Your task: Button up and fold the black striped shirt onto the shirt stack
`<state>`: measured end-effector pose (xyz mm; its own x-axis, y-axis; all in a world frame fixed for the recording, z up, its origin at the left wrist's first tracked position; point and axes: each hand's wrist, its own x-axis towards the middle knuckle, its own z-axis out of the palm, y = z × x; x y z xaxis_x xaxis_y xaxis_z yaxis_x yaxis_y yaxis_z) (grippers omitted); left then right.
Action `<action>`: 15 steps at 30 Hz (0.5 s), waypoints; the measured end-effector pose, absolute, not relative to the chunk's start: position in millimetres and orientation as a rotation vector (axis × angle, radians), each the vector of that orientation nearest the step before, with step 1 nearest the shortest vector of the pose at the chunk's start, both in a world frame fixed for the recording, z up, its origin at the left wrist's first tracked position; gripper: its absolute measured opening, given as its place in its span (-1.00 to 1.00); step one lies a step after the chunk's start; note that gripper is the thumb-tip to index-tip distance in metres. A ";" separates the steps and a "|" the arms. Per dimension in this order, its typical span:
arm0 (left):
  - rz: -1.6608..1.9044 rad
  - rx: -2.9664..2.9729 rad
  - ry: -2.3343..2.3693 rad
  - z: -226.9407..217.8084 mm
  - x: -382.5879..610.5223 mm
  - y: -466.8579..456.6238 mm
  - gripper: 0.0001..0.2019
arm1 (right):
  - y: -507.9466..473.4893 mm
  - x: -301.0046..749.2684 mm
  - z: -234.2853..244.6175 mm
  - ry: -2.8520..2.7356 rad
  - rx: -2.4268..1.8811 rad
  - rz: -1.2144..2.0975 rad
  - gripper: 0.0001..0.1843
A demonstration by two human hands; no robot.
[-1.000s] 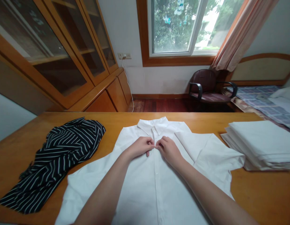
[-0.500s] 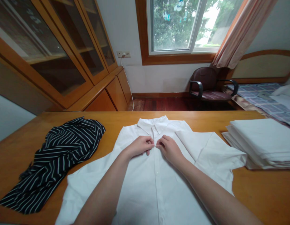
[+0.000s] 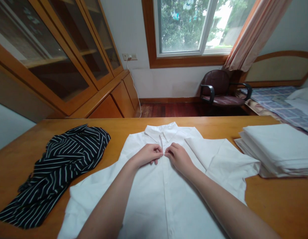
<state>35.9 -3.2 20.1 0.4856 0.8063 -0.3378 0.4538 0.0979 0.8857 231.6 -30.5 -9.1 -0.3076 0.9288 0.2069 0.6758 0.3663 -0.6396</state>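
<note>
A white shirt lies face up on the wooden table, its collar pointing away from me. Just below the collar, my left hand pinches one edge of the front placket. My right hand pinches the other edge, with the fingertips of both hands almost touching. The placket gapes slightly above my fingers; lower down it lies flat with a small button showing. Whatever sits right between the fingertips is too small to make out. The shirt's sleeve on the right is folded across its front.
A crumpled black-and-white striped garment lies to the left on the wooden table. At the right is a stack of folded white cloth. Beyond the table stand a glass-door cabinet, a dark red armchair and a bed.
Both hands keep their pinch at the placket and have barely moved. The whole view has shifted very slightly.
</note>
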 end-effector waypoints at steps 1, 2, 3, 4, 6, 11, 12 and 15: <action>0.376 1.534 1.142 20.1 36.8 -3.9 -0.85 | -30.6 231.5 -8.8 -2.082 -1.381 0.594 -0.93; 0.380 1.534 1.150 20.2 37.7 -4.7 -0.85 | -30.8 231.4 -8.5 -2.082 -1.380 0.588 -0.93; 0.385 1.537 1.161 20.4 38.8 -5.5 -0.85 | -30.9 231.3 -8.3 -2.084 -1.378 0.583 -0.93; 0.390 1.541 1.171 20.8 39.7 -6.2 -0.86 | -31.0 231.2 -8.1 -2.087 -1.377 0.581 -0.93; 0.405 1.547 1.184 21.7 41.1 -7.1 -0.88 | -31.0 231.1 -7.9 -2.091 -1.377 0.582 -0.93; 0.391 1.547 1.153 23.9 39.6 -5.9 -0.88 | -30.9 231.3 -7.8 -2.090 -1.391 0.588 -0.93; 0.383 1.550 1.145 24.1 38.8 -5.3 -0.87 | -30.9 231.3 -7.9 -2.088 -1.392 0.587 -0.93; 0.364 1.545 1.131 23.4 36.7 -3.4 -0.85 | -30.8 231.3 -8.1 -2.079 -1.389 0.589 -0.92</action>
